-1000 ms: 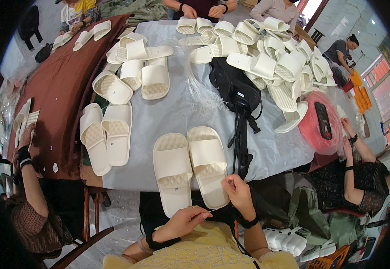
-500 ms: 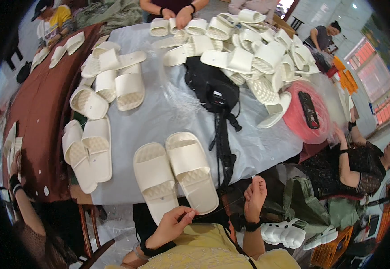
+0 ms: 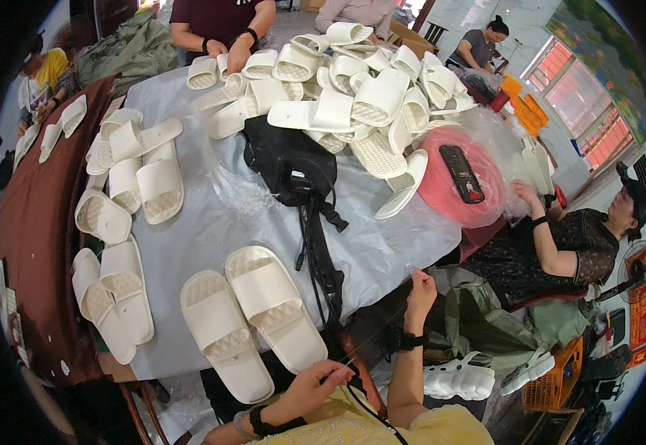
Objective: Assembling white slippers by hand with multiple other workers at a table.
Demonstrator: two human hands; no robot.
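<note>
1. two cream slides (image 3: 252,319) lie side by side, soles down, at the near edge of the grey-covered table (image 3: 204,222), just in front of the person
2. the right hand (image 3: 419,291) is raised off the table's near right corner, fingertips pinched on a thin thread (image 3: 378,330) that runs down toward the left hand (image 3: 315,386)
3. the left hand sits low by the yellow shirt (image 3: 382,426), fingers curled and pinching the thread's other end, apart from the slides
4. neither hand touches the slides; the thread looks drawn taut between them, so the pair in front seems not yet worked on
5. a large pile of loose slides (image 3: 360,96) at the far end suggests much is left, while paired slides (image 3: 115,289) along the left look set out
6. a black strap bag (image 3: 297,167) lies mid-table
</note>
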